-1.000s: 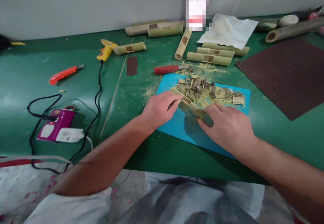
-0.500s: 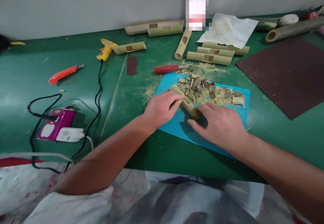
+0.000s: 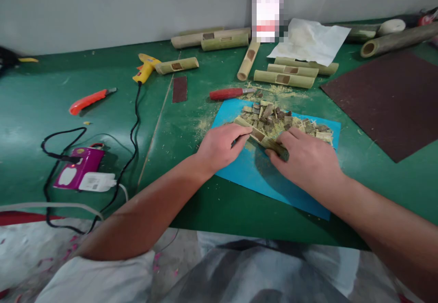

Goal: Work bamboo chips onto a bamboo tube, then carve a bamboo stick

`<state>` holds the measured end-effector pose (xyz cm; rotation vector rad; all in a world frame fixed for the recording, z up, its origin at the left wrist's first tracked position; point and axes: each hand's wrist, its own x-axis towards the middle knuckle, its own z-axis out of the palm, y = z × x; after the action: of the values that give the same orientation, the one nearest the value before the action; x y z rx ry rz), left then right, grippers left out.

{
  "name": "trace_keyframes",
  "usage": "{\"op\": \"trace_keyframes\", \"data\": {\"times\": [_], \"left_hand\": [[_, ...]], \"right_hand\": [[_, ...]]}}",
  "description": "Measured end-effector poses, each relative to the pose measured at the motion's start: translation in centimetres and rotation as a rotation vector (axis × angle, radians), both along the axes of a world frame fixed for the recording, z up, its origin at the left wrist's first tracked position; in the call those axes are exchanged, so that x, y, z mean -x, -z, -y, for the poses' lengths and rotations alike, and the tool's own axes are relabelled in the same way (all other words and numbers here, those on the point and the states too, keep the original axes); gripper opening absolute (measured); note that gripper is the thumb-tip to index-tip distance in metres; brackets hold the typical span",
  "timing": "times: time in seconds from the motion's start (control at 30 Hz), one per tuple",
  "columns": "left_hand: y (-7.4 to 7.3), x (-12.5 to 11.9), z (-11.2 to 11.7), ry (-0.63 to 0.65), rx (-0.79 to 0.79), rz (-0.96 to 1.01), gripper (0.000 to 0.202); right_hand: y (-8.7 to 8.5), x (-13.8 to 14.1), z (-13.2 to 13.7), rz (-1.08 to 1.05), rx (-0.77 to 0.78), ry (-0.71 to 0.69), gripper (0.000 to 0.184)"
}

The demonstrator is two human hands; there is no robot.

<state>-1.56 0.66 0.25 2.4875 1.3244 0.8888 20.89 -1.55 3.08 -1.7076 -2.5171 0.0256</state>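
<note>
A pale bamboo tube [image 3: 258, 135] with a rectangular cut-out lies slanted over the blue sheet [image 3: 239, 171]. My left hand [image 3: 224, 147] is closed on its upper left part, fingertips beside the cut-out. At the lower right end my right hand [image 3: 308, 159] pinches a short, dark greenish, rod-like piece [image 3: 282, 153] between thumb and fingers. This piece lines up with the tube's end; whether it goes inside, I cannot tell. Behind the tube, bamboo chips and shavings [image 3: 268, 113] are heaped on the sheet. A red-handled knife [image 3: 226, 94] rests just beyond the sheet.
Several cut bamboo tubes [image 3: 284, 78] lie at the back, some partly under white paper [image 3: 311, 40]. Dark brown sheet [image 3: 386, 107] lies right. Left are a yellow glue gun [image 3: 145, 69], an orange utility knife [image 3: 89, 102], a purple power box [image 3: 80, 168], cords and a small brown strip [image 3: 179, 89].
My right hand has shifted slightly right and up, its fingers now closed on the dark piece at the tube's end. My left hand keeps its hold on the bamboo tube.
</note>
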Motion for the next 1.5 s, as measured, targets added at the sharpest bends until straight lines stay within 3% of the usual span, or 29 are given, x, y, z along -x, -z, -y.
{"op": "trace_keyframes", "data": {"times": [0.17, 0.4, 0.63, 0.8, 0.93, 1.07, 1.5], "left_hand": [[0.0, -0.1, 0.2, 0.054, -0.042, -0.031, 0.021], [0.4, -0.3, 0.6, 0.024, -0.112, -0.094, 0.023], [0.1, -1.0, 1.1, 0.037, 0.068, -0.041, 0.019], [0.5, -0.6, 0.7, 0.055, -0.078, -0.089, 0.024], [0.6, -0.4, 0.8, 0.089, -0.028, -0.083, 0.022], [0.4, -0.3, 1.0, 0.074, -0.118, -0.138, 0.027], [0.3, -0.4, 1.1, 0.083, -0.114, -0.184, 0.03]], "right_hand": [[0.3, 0.3, 0.0, -0.023, 0.011, -0.027, 0.025], [0.2, 1.1, 0.2, -0.049, 0.066, -0.018, 0.022], [0.1, 1.1, 0.1, -0.072, 0.106, -0.003, 0.022], [0.2, 1.0, -0.2, -0.102, 0.129, 0.009, 0.022], [0.2, 1.1, -0.4, -0.111, 0.144, 0.006, 0.021], [0.4, 1.0, -0.3, -0.127, 0.129, 0.004, 0.023], [0.3, 1.0, -0.3, -0.109, 0.125, -0.007, 0.023]]}}
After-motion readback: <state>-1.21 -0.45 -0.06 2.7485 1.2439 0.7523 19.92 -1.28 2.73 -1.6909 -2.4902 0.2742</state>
